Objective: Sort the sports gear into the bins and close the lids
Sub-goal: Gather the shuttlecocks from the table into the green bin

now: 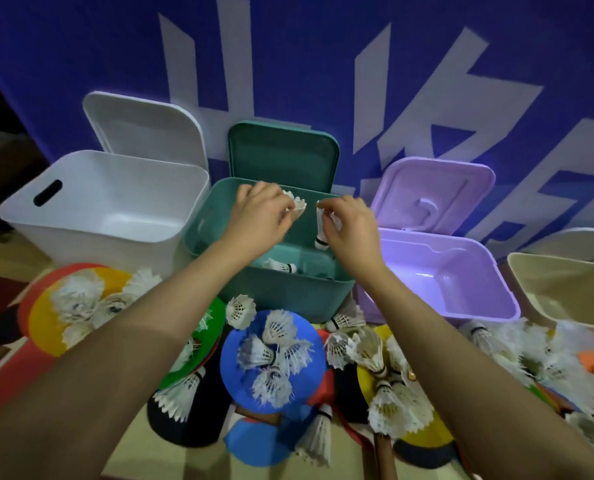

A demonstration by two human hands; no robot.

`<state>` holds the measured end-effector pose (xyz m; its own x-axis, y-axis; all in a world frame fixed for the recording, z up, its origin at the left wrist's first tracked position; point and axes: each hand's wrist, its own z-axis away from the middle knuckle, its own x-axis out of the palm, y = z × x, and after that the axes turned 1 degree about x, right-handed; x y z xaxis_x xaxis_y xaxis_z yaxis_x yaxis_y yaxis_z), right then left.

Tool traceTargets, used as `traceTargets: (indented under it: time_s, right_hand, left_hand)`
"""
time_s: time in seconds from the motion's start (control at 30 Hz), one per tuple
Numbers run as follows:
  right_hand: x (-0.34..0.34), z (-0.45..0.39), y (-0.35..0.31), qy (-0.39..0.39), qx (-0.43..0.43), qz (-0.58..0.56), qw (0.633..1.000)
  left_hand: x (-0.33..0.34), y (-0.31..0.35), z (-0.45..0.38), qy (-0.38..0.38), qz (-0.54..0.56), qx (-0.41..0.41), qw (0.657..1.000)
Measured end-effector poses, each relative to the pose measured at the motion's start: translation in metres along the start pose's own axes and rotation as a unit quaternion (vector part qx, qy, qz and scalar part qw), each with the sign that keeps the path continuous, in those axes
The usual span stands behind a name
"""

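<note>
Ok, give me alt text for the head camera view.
Two bare hands, left hand and right hand, each hold a shuttlecock over the open green bin. White bin and purple bin flank it, lids up; more shuttlecocks and paddles lie below.

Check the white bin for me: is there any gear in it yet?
No. The white bin shows only bare walls and floor, while both hands hold shuttlecocks over the green bin.
</note>
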<state>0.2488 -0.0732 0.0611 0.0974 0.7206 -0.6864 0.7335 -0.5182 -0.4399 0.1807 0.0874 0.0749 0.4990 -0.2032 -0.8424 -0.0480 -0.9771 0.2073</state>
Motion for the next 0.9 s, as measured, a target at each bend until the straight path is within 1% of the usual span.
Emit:
traceTargets:
  time_s: [0.07,0.13,0.23,0.3,0.4,0.47,0.5,0.57,0.63,0.7,0.73,0.8,0.87,0.9]
  right_hand:
    - [0.01,-0.004,0.006,-0.029,0.011,0.03,0.999]
    - [0.013,-0.002,0.01,-0.047,0.0,0.04,0.998]
    - [0.005,0.012,0.009,-0.06,-0.034,0.034,0.997]
    - [-0.005,0.027,0.008,-0.066,-0.054,0.017,0.996]
    - [-0.02,0.055,0.006,-0.072,-0.057,-0.01,0.996]
    - [-0.028,0.075,0.009,-0.103,-0.041,-0.015,0.994]
    - [-0.031,0.085,0.014,-0.131,-0.026,-0.015,0.991]
    - [-0.036,0.105,0.026,-0.212,0.002,0.008,0.977]
    - [-0.039,0.126,0.039,-0.303,0.006,0.076,0.95]
    - [-0.041,0.143,0.047,-0.368,0.004,0.139,0.919]
    - [-0.042,0.149,0.049,-0.386,0.004,0.16,0.909]
    - [-0.04,0.158,0.051,-0.396,0.003,0.185,0.899]
    - [-0.038,0.164,0.052,-0.384,0.0,0.199,0.901]
    - [-0.037,0.165,0.053,-0.37,-0.004,0.201,0.907]
  left_hand:
    - [0.006,-0.01,-0.001,-0.061,-0.021,-0.025,0.998]
    - [0.011,-0.018,0.003,-0.085,-0.031,-0.026,0.996]
    - [0.009,-0.016,0.015,-0.079,-0.024,0.013,0.996]
    - [0.005,-0.008,0.024,-0.056,-0.011,0.05,0.997]
    - [0.001,0.012,0.04,-0.025,0.016,0.091,0.995]
    - [0.001,0.026,0.052,-0.031,0.031,0.109,0.993]
    - [0.003,0.032,0.06,-0.043,0.038,0.118,0.991]
    - [0.011,0.043,0.077,-0.072,0.05,0.122,0.989]
    - [0.024,0.048,0.096,-0.114,0.051,0.11,0.986]
    - [0.039,0.049,0.114,-0.155,0.042,0.093,0.983]
    - [0.047,0.049,0.122,-0.176,0.036,0.087,0.98]
    - [0.062,0.048,0.135,-0.229,0.029,0.063,0.971]
    - [0.072,0.05,0.143,-0.276,0.017,0.021,0.961]
    - [0.078,0.05,0.146,-0.284,0.007,0.003,0.959]
